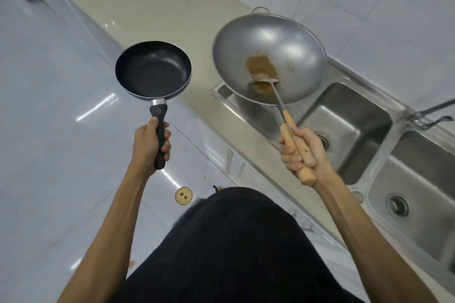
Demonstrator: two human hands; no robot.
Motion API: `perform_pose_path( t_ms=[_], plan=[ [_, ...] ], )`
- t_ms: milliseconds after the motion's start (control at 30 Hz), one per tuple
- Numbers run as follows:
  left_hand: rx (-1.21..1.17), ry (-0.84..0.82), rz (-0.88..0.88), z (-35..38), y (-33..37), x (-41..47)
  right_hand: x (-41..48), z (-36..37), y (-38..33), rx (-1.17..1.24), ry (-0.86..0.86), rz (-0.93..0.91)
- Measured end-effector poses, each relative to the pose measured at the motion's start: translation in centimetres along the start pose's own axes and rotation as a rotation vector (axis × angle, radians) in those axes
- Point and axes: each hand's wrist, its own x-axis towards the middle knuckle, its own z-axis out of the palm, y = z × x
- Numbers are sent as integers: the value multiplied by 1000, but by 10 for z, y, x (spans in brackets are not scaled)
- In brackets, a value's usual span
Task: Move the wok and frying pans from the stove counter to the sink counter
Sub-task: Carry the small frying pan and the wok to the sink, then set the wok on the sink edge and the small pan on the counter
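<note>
2 pans held: left hand grip clenches frying pan; right hand clenches wok handle.

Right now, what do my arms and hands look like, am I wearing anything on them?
Both arms are bare from the lower edge of the picture to the fingers: no sleeves, gloves, watch, bracelets or rings show on the left hand or the right hand. The forearms are slim. The only clothing in view is dark, near-black fabric on your body between the two arms.
</note>
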Motion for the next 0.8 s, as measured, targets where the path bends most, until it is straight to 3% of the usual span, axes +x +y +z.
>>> perform_pose_path(
  t_ms=[167, 800],
  plan=[
    [-76, 0, 0, -1, -3, 19, 6, 8, -7, -28, -7, -6],
    [256, -535, -180, 26, 100, 280, 96, 106, -10, 438, 249, -232]
  ],
)
